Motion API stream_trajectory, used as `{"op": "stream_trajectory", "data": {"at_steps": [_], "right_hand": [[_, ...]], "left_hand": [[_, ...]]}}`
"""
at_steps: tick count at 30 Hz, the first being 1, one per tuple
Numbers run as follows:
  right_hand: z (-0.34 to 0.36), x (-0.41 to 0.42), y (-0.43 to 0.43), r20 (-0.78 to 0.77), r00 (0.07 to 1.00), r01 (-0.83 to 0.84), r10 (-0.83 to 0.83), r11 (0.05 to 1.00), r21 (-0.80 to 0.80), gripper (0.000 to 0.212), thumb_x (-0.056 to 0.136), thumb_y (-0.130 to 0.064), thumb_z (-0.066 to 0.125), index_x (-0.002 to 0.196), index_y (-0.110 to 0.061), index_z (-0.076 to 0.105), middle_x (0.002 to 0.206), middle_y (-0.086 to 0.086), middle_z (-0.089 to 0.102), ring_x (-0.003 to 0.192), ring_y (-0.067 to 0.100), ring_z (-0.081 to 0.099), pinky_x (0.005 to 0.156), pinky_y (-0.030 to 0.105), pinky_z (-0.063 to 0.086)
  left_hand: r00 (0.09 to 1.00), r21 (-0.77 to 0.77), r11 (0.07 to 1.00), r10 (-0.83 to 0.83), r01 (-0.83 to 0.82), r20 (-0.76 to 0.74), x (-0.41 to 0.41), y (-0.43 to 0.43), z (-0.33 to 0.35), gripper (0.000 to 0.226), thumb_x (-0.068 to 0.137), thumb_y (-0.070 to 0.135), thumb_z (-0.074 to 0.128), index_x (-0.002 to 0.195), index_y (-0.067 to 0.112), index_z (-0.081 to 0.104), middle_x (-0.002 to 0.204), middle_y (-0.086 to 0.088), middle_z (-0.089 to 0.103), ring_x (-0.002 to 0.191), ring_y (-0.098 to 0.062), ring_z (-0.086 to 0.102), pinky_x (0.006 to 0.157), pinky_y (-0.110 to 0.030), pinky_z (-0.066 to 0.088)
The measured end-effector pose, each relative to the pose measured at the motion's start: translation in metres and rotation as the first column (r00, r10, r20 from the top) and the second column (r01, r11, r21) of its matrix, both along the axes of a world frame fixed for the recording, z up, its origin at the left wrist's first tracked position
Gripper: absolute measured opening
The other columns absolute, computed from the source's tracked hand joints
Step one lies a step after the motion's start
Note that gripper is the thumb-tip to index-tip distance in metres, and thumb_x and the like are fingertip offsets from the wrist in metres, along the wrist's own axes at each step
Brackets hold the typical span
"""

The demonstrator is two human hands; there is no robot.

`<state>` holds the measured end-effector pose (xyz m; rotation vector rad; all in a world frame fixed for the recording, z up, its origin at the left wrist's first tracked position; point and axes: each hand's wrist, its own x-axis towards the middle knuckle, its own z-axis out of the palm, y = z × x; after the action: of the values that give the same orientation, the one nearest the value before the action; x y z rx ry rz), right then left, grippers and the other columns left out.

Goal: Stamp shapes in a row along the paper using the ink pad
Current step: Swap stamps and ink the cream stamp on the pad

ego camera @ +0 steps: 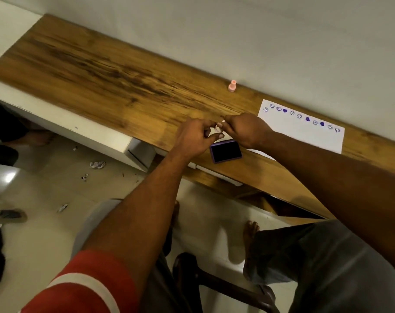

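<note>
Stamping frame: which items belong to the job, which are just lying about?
Job: paper with its stamped row; purple ink pad; small white stamp, pinched between left hand and right hand; pink stamp standing by the wall, probably a spare.
Lying about: crumpled scraps on the floor; sandal at the left edge.

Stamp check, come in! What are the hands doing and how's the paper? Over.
Left hand, right hand: both grip small pale stamp by open ink pad. Paper: row of purple prints. Pink stamp by wall, not in the way.
</note>
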<state>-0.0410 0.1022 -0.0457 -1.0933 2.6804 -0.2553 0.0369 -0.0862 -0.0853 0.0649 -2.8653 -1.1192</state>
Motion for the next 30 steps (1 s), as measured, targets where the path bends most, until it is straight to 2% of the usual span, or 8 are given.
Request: {"op": "stream_trajectory", "data": {"at_steps": [6, 9, 12, 15, 17, 20, 26, 30], "right_hand": [[-0.007, 0.01, 0.007, -0.114, 0.987, -0.109, 0.115, 0.993, 0.051, 0.042, 0.107, -0.05, 0.033, 0.105, -0.016, 0.059, 0.081, 0.004, 0.066, 0.058, 0.011, 0.044, 0.051, 0.028, 0.03], [-0.011, 0.017, 0.006, -0.125, 0.982, -0.131, 0.143, 0.986, 0.105, 0.041, 0.107, -0.05, 0.031, 0.105, -0.018, 0.057, 0.085, 0.007, 0.068, 0.065, 0.018, 0.052, 0.056, 0.031, 0.04], [-0.008, 0.019, 0.003, -0.12, 0.972, -0.183, 0.202, 0.972, 0.15, 0.041, 0.106, -0.052, 0.03, 0.106, -0.02, 0.054, 0.085, 0.007, 0.067, 0.071, 0.023, 0.059, 0.062, 0.039, 0.052], [-0.007, 0.018, 0.007, -0.12, 0.963, -0.215, 0.242, 0.956, 0.201, 0.04, 0.106, -0.053, 0.03, 0.11, -0.02, 0.053, 0.087, 0.007, 0.066, 0.069, 0.018, 0.056, 0.059, 0.034, 0.05], [-0.01, 0.018, 0.012, -0.105, 0.953, -0.246, 0.284, 0.928, 0.28, 0.04, 0.106, -0.052, 0.033, 0.114, -0.019, 0.053, 0.095, 0.01, 0.068, 0.069, 0.016, 0.055, 0.057, 0.03, 0.045], [-0.015, 0.024, 0.012, -0.061, 0.949, -0.271, 0.31, 0.898, 0.346, 0.042, 0.105, -0.054, 0.036, 0.122, -0.019, 0.052, 0.112, 0.013, 0.07, 0.082, 0.021, 0.065, 0.063, 0.03, 0.051], [-0.022, 0.038, 0.011, -0.081, 0.945, -0.261, 0.318, 0.878, 0.402, 0.039, 0.105, -0.052, 0.04, 0.124, -0.019, 0.052, 0.116, 0.014, 0.069, 0.091, 0.025, 0.069, 0.07, 0.029, 0.047], [-0.02, 0.048, 0.003, -0.141, 0.922, -0.26, 0.362, 0.844, 0.468, 0.036, 0.105, -0.043, 0.05, 0.129, -0.016, 0.051, 0.125, 0.015, 0.067, 0.102, 0.027, 0.07, 0.08, 0.034, 0.055]], "left_hand": [[0.996, 0.03, 0.998, -0.056, 0.054, 0.07, 0.01, -0.007, -0.01, 0.044, 0.089, 0.043, 0.081, 0.129, 0.024, 0.075, 0.068, 0.007, 0.062, 0.064, -0.013, 0.061, 0.063, -0.033, 0.051], [0.994, 0.022, 0.997, -0.073, 0.072, 0.081, 0.016, -0.01, -0.015, 0.05, 0.089, 0.048, 0.081, 0.132, 0.023, 0.073, 0.068, 0.008, 0.064, 0.062, -0.004, 0.057, 0.059, -0.021, 0.041], [0.99, 0.006, 0.995, -0.098, 0.098, 0.101, 0.022, -0.018, -0.017, 0.049, 0.089, 0.05, 0.08, 0.13, 0.023, 0.074, 0.072, 0.003, 0.067, 0.065, -0.01, 0.061, 0.059, -0.023, 0.041], [0.988, -0.008, 0.993, -0.113, 0.114, 0.107, 0.03, -0.025, -0.023, 0.044, 0.089, 0.048, 0.08, 0.128, 0.027, 0.075, 0.077, 0.002, 0.069, 0.068, -0.014, 0.06, 0.062, -0.028, 0.043], [0.988, -0.079, 0.99, -0.103, 0.113, 0.119, 0.037, -0.027, -0.028, 0.043, 0.091, 0.049, 0.077, 0.129, 0.031, 0.074, 0.09, 0.004, 0.074, 0.077, -0.01, 0.059, 0.067, -0.028, 0.041], [0.994, -0.138, 0.988, -0.059, 0.071, 0.088, 0.043, -0.029, -0.034, 0.041, 0.092, 0.051, 0.074, 0.129, 0.033, 0.073, 0.096, 0.005, 0.075, 0.084, -0.01, 0.059, 0.07, -0.028, 0.04], [0.999, -0.187, 0.982, -0.032, 0.036, 0.025, 0.04, -0.022, -0.039, 0.047, 0.092, 0.054, 0.072, 0.136, 0.037, 0.069, 0.089, -0.001, 0.075, 0.086, -0.023, 0.067, 0.069, -0.029, 0.038], [1.0, -0.172, 0.985, -0.025, 0.026, 0.006, 0.039, -0.025, -0.044, 0.055, 0.091, 0.054, 0.074, 0.142, 0.036, 0.064, 0.106, -0.003, 0.079, 0.097, -0.023, 0.07, 0.073, -0.028, 0.04]]}}
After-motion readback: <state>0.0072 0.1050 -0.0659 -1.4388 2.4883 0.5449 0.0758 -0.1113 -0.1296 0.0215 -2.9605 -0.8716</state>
